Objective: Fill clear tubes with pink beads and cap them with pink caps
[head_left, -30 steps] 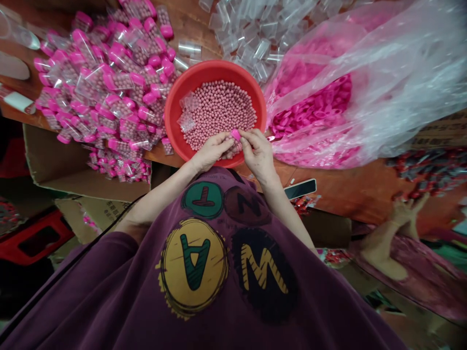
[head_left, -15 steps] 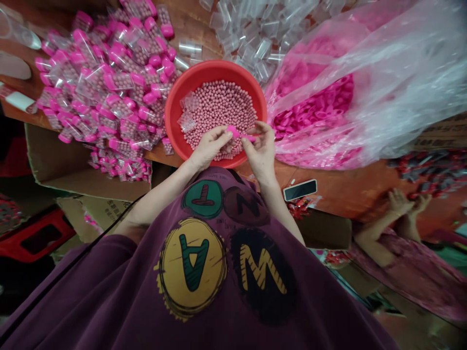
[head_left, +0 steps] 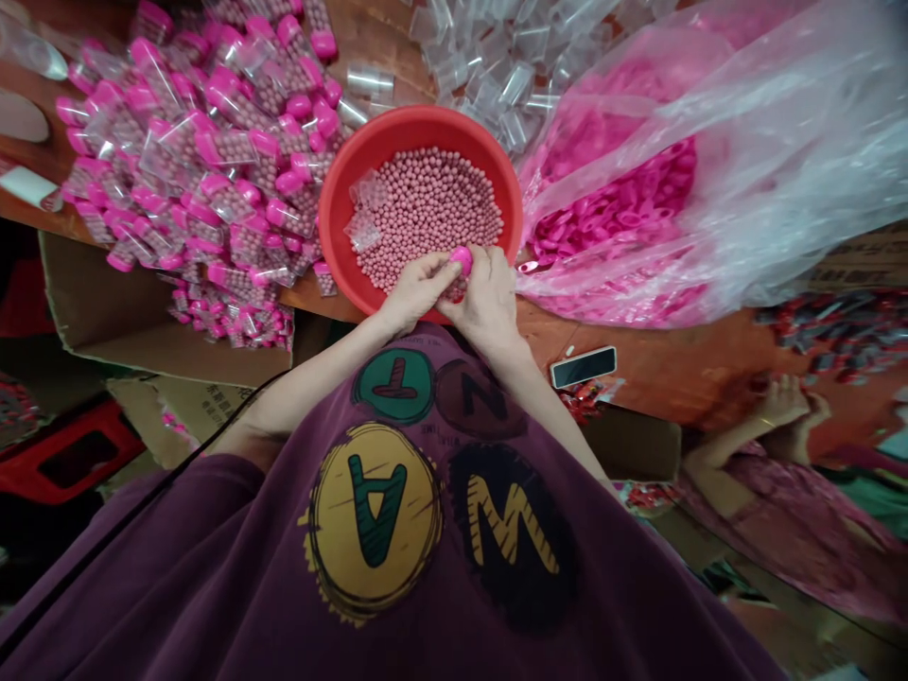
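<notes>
Over the near rim of a red basin (head_left: 332, 227), both hands meet at a bright pink cap (head_left: 462, 258). The thumb and fingers of my left hand (head_left: 415, 288) are pinched against the cap's left side. On the other side, my right hand (head_left: 491, 295) has its fingers curled round the cap. Whatever lies below the cap is hidden by the hands. Many small pink beads (head_left: 432, 203) fill the basin's floor, with a few clear containers (head_left: 363, 230) lying among them on the left.
To the left is a heap of pink-capped, bead-filled tubes (head_left: 227, 147) above a cardboard box (head_left: 142, 331). Empty clear tubes (head_left: 517, 80) lie behind the basin. A plastic bag of pink caps (head_left: 638, 199) and a phone (head_left: 584, 367) are rightward. Another person's hands (head_left: 787, 402) are far right.
My right hand has moved left and closed in against my left hand. Two pink pieces showed between the hands before; now one rounded cap shows there.
</notes>
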`<state>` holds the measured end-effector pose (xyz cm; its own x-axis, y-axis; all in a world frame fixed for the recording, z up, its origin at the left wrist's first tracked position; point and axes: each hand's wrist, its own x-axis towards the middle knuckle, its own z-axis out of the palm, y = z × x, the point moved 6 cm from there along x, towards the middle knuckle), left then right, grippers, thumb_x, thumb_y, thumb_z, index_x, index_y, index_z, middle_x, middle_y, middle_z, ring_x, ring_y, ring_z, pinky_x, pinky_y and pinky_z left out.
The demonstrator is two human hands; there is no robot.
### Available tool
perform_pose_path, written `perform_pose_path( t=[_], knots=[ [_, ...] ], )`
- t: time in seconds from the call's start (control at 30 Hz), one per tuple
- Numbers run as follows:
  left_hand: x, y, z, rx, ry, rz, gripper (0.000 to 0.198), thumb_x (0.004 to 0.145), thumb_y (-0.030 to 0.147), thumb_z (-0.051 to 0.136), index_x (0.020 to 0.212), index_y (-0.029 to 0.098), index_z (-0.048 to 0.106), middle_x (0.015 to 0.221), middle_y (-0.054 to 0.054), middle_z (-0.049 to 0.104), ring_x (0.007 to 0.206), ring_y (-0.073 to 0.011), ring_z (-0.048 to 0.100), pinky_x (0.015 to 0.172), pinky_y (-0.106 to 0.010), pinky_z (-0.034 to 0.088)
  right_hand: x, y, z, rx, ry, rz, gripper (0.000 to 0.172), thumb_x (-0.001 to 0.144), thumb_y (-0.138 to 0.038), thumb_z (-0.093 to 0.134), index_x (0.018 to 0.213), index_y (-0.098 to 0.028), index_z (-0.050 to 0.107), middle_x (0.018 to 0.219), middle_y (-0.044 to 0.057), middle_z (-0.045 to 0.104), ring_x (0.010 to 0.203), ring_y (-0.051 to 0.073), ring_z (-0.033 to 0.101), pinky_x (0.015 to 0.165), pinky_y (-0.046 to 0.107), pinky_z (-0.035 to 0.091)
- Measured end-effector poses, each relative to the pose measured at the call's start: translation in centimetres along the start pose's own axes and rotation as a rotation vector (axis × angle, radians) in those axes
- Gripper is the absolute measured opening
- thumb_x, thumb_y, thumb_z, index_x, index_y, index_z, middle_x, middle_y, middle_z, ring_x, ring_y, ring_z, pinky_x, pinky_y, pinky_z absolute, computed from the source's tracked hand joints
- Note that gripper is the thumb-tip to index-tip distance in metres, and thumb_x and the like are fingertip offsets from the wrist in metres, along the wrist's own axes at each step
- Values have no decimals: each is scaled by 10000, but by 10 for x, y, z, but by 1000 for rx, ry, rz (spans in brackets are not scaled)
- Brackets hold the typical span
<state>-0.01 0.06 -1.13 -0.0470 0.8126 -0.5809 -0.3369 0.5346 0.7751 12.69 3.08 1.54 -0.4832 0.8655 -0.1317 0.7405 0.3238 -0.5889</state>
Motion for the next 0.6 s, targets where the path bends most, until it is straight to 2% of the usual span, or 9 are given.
perform_pose_path(
  t=[0.23,0.33,0.43,0.53,0.6],
  knots=[
    [-7,4,7,-41,-14,-77,174,1065,279,729,926,174,720,861,-22,768,806,-124,708,814,-270,612,4,11,8,-107,-32,-40,571,888,-449,795,1336,-160,591,1241,186,655,1238,443,620,1105,692,535],
    [-1,1,10,-54,13,-104,150,1070,234,701,937,166,718,847,-16,756,789,-115,686,793,-241,586,8,21,16,-85,-48,-14,569,866,-461,811,1304,-161,609,1231,191,663,1236,446,624,1109,693,529],
    [10,-11,14,-13,42,-166,234,1078,184,647,847,158,679,753,3,694,717,-104,627,738,-218,531,11,33,33,-24,-86,57,594,807,-459,855,1259,-140,638,1199,208,690,1209,452,647,1095,692,543],
    [20,-24,-2,156,117,-251,317,1045,116,607,732,167,616,663,10,624,645,-117,569,685,-243,484,12,36,55,181,-222,93,604,808,-403,841,1319,-147,643,1213,183,727,1130,385,695,1039,607,604],
    [25,-19,-31,329,185,-153,217,1008,145,659,792,165,666,717,-5,674,700,-143,611,726,-268,505,17,27,67,346,-348,37,720,855,-407,831,1487,-169,581,1302,157,737,1143,341,714,1041,546,627]
  ],
)
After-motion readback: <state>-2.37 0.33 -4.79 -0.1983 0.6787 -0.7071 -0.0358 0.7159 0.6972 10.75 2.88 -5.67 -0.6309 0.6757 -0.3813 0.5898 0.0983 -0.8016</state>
